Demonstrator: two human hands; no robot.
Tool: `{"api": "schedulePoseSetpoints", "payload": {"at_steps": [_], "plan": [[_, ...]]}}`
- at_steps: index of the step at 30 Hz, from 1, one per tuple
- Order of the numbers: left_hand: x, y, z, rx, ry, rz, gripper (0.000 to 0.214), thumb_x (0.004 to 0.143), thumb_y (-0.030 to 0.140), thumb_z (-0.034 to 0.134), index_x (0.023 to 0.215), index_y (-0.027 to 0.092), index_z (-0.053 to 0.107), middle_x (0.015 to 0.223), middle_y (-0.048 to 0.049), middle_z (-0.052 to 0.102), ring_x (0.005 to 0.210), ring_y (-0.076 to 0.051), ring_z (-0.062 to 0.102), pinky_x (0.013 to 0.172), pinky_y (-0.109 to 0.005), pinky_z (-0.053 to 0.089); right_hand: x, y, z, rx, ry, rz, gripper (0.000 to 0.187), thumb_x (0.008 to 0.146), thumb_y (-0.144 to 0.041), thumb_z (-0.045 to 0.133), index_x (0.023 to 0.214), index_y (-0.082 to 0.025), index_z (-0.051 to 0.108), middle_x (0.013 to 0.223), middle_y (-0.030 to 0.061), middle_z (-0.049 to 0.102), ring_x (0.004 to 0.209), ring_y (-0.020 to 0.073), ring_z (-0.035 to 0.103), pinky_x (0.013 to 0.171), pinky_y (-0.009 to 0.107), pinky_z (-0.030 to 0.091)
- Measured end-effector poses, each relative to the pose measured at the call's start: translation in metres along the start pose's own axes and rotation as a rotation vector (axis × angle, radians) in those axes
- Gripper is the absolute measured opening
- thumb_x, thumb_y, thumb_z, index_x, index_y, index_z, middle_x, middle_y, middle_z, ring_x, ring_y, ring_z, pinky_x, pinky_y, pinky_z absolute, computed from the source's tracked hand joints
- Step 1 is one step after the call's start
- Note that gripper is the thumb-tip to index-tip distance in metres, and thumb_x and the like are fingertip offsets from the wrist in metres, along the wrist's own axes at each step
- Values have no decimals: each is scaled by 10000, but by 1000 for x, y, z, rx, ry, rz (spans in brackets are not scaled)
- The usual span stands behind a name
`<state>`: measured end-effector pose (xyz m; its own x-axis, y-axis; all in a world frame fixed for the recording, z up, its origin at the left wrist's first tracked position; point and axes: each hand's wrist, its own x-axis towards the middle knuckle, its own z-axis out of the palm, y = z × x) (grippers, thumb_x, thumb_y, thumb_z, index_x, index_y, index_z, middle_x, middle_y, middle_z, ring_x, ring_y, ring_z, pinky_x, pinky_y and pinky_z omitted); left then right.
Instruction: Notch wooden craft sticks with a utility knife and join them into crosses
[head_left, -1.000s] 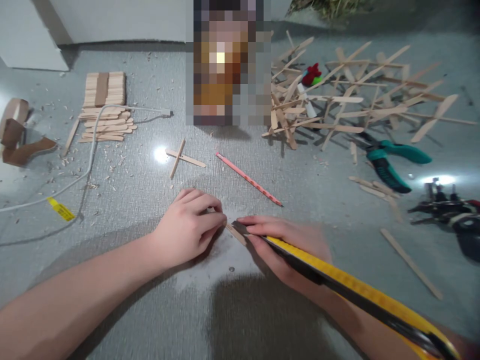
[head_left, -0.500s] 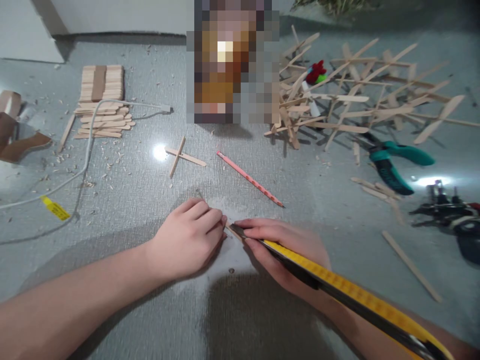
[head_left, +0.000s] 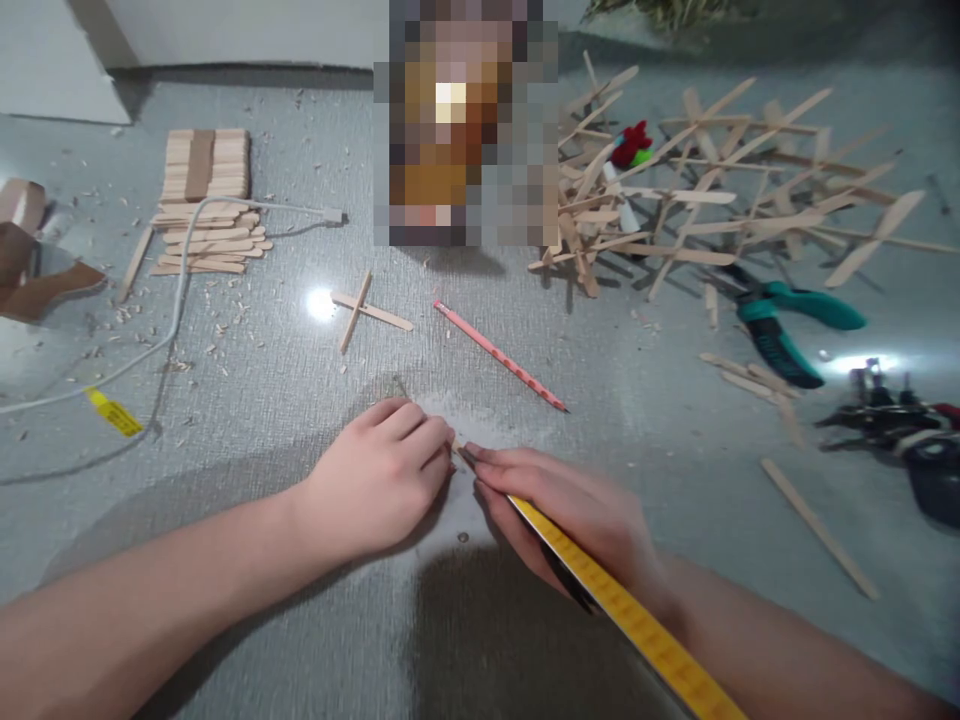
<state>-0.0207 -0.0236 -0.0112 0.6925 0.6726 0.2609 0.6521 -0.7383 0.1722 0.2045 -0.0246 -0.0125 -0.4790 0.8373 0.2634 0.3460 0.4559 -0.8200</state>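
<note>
My left hand (head_left: 384, 474) rests on the grey table with its fingers closed on a wooden craft stick (head_left: 457, 449). Only a short bit of that stick shows; the rest is hidden by my fingers. My right hand (head_left: 566, 510) grips a yellow and black utility knife (head_left: 637, 622) close to its blade. The dark blade tip touches the stick just beside my left fingertips. The knife's handle runs back toward the lower right, out of the picture. Ahead of my hands lie a pink pencil (head_left: 501, 355) and two crossed craft sticks (head_left: 371, 311).
Craft sticks in a banded bundle (head_left: 221, 165), a white cable (head_left: 178, 290) and brown paper scraps (head_left: 52, 285) lie left. A pile of joined sticks (head_left: 697, 200), green-handled pliers (head_left: 784, 340), a dark device (head_left: 892, 425) and a loose stick (head_left: 819, 530) lie right. A blurred-out patch covers the back middle.
My right hand and the knife have shifted slightly left, and the knife's handle has swung lower and turned more edge-up. My left hand stays put.
</note>
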Motion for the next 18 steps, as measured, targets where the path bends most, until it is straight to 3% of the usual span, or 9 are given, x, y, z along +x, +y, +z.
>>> {"api": "schedulePoseSetpoints", "payload": {"at_steps": [3, 8, 14, 18], "plan": [[-1, 2, -1, 24, -5, 4, 190, 940, 146, 533, 840, 131, 695, 916, -91, 673, 856, -226, 599, 852, -396, 567, 0, -3, -1, -96, -86, -82, 127, 945, -176, 639, 953, -297, 678, 931, -32, 797, 817, 181, 780, 684, 271, 644], [0, 4, -2, 30, 0, 4, 183, 923, 132, 556, 855, 108, 724, 920, -94, 686, 866, -234, 617, 948, -411, 567, 3, -6, -1, -200, -68, -163, 207, 952, -133, 585, 1046, -312, 626, 871, -20, 785, 770, 189, 775, 576, 284, 623], [-1, 3, -2, 18, 25, -2, 171, 910, 135, 576, 861, 105, 737, 924, -89, 700, 861, -227, 628, 1011, -406, 552, -4, 2, -4, -156, -117, -163, 285, 928, -94, 593, 1133, -291, 623, 974, 20, 790, 834, 209, 786, 650, 302, 664], [-2, 2, -2, 9, 11, -7, 161, 911, 140, 581, 889, 103, 736, 958, -93, 707, 895, -231, 637, 1020, -411, 553, -12, 8, -3, -73, -131, -108, 345, 909, -100, 622, 1167, -328, 642, 1023, 1, 792, 902, 217, 789, 690, 304, 681]]}}
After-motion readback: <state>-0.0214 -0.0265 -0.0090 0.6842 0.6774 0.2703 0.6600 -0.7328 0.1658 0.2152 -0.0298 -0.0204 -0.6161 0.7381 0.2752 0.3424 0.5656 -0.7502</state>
